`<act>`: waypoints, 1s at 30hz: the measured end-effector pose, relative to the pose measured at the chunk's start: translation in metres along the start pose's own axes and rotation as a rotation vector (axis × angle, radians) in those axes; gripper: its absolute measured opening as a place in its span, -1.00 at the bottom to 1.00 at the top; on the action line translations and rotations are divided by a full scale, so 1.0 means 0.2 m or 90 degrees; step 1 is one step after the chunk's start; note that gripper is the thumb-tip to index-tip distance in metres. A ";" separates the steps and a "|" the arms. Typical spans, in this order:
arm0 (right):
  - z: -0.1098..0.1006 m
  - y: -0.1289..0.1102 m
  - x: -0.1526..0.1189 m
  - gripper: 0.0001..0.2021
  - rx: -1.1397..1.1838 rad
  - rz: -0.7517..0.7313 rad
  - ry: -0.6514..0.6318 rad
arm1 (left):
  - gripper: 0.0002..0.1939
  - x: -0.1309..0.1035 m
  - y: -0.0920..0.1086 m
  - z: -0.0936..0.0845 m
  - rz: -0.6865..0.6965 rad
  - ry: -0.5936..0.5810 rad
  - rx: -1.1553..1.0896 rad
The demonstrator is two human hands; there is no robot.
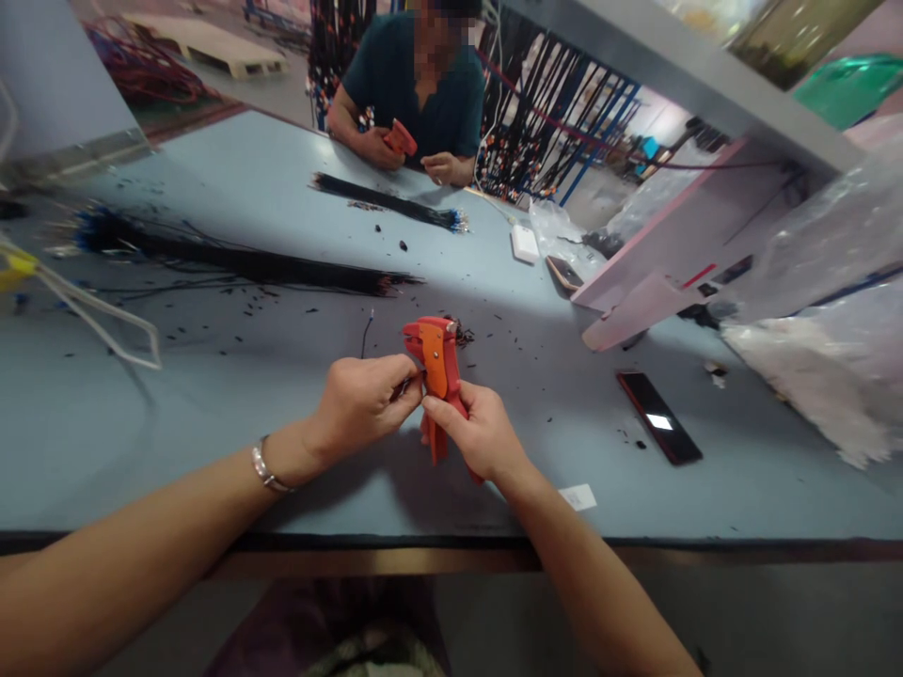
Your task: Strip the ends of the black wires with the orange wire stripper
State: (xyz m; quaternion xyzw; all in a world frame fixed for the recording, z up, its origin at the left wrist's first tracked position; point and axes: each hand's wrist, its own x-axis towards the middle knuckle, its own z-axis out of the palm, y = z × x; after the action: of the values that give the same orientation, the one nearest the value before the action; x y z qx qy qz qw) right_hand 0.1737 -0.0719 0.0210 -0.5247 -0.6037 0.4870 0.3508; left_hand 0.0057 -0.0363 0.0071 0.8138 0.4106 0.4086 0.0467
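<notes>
Stripper in RH, LH beside.

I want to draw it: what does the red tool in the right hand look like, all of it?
The red tool looks like hard plastic, with an orange side plate, small metal-looking dots and two handles spread apart. Its head points away from the wearer, over the table. The right hand grips it; the left hand is right beside it, maybe touching.
</notes>
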 end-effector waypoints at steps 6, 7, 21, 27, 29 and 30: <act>0.02 0.00 0.00 -0.72 -0.064 -0.002 0.027 | -0.76 0.01 0.00 0.00 0.012 0.007 -0.002; 0.02 0.01 0.00 -0.71 -0.063 -0.003 0.030 | -0.76 0.01 0.00 0.00 0.016 0.010 -0.002; 0.01 0.00 0.00 -0.69 -0.029 -0.001 0.030 | -0.78 -0.01 -0.01 0.01 0.027 -0.001 0.019; 0.01 0.00 0.00 -0.67 -0.140 -0.038 0.049 | -0.75 -0.01 -0.01 0.02 0.070 0.041 0.047; 0.01 0.01 0.00 -0.65 -0.163 -0.051 0.054 | -0.74 -0.01 -0.02 0.02 0.098 0.051 0.063; 0.01 0.01 0.00 -0.64 -0.170 -0.055 0.056 | -0.73 -0.01 -0.02 0.02 0.109 0.051 0.070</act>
State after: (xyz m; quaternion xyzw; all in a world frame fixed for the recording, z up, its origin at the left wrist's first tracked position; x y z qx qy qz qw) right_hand 0.1719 -0.0718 0.0186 -0.5614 -0.6690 0.3633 0.3245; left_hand 0.0052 -0.0335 0.0025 0.8303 0.3629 0.4200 -0.0496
